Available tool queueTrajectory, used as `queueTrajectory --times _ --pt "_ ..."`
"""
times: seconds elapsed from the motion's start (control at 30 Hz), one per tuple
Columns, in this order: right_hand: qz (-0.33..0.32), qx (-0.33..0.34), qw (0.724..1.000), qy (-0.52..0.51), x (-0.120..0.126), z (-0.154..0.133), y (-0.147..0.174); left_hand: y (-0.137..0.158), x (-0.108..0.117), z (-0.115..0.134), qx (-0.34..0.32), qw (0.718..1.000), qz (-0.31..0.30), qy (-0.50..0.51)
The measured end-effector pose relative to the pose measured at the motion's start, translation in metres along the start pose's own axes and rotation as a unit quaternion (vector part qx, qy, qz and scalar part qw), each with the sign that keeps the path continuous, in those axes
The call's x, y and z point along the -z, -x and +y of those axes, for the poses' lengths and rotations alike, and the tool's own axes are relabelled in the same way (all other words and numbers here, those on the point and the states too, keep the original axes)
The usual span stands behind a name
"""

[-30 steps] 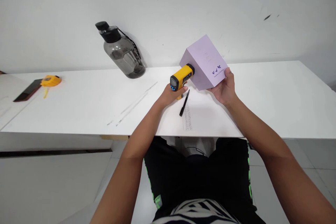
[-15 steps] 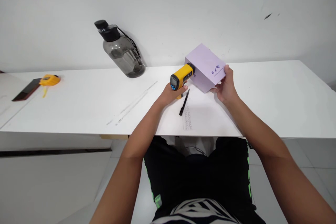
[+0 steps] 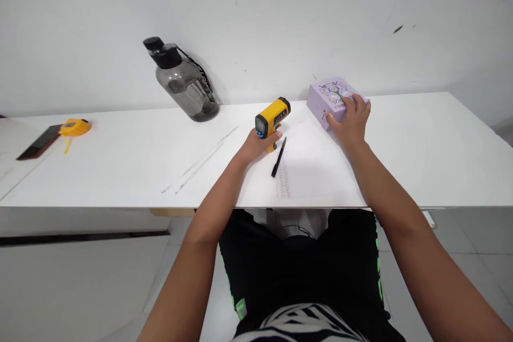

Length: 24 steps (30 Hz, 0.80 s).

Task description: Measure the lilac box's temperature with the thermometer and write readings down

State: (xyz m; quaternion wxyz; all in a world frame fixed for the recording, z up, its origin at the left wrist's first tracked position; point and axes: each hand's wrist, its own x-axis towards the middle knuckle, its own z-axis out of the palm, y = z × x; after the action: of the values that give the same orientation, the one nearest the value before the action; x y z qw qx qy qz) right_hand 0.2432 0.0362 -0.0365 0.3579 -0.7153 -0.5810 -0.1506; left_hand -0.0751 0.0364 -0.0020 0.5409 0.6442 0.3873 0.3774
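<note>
My left hand (image 3: 259, 144) is wrapped round the handle of a yellow and black infrared thermometer (image 3: 274, 115), whose small screen faces me. A lilac box (image 3: 323, 97) with a printed pattern on top rests on the table near the wall. Over its near right corner lies my right hand (image 3: 352, 120), thumb on the front side and fingers on the top, gripping it. A black pen (image 3: 279, 157) lies on the table just right of my left hand, beside rows of faint pencil writing (image 3: 284, 181).
On the left, a grey water bottle (image 3: 188, 88) with a black cap stands by the wall. Farther left are a yellow tape measure (image 3: 75, 127) and a dark flat object (image 3: 39, 143). The white table (image 3: 120, 171) has a front edge close to my lap.
The lilac box, tilted in my right hand before, now sits patterned side up, farther right. My right hand has shifted onto its top. The thermometer no longer touches or overlaps the box.
</note>
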Motion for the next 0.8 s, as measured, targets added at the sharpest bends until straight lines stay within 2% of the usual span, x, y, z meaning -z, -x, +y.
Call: queueTrajectory --times 0.07,0.1,0.17,0.23,0.3,0.33,0.43,0.5,0.6,0.7,0.8 --pt "-0.002 0.003 1.0 0.022 0.007 -0.011 0.003 0.0 0.0 0.0 0.004 1.0 0.003 0.005" --pt "-0.008 0.026 0.999 0.022 0.011 -0.02 0.006 0.0 0.0 0.0 0.006 1.0 0.006 0.006" --pt "-0.033 0.113 0.993 -0.015 0.021 -0.039 0.014 0.0 0.0 0.001 0.012 1.0 0.009 0.004" --pt "-0.092 0.244 0.963 -0.074 0.029 -0.06 0.025 0.001 0.0 0.001 0.014 1.0 0.006 0.007" --pt "-0.166 0.36 0.912 -0.102 0.034 -0.08 0.039 0.001 0.0 0.001 0.01 1.0 0.003 0.018" --pt "-0.203 0.391 0.893 -0.09 0.036 -0.088 0.046 0.001 0.0 0.0 0.009 1.0 0.002 0.023" --pt "-0.295 0.431 0.853 -0.007 0.038 -0.104 0.063 0.002 0.0 0.0 0.009 1.0 0.004 0.024" --pt "-0.319 0.451 0.834 0.021 0.038 -0.108 0.067 0.002 0.0 0.001 0.012 1.0 0.006 0.017" --pt "-0.303 0.478 0.824 0.015 0.035 -0.108 0.069 0.004 0.0 0.004 0.017 1.0 0.007 0.004" --pt "-0.258 0.507 0.822 -0.015 0.03 -0.107 0.072 0.005 0.0 0.006 0.014 1.0 0.002 -0.001" --pt "-0.172 0.497 0.847 -0.084 0.03 -0.105 0.075 0.004 0.0 0.004 0.012 1.0 0.01 0.011"
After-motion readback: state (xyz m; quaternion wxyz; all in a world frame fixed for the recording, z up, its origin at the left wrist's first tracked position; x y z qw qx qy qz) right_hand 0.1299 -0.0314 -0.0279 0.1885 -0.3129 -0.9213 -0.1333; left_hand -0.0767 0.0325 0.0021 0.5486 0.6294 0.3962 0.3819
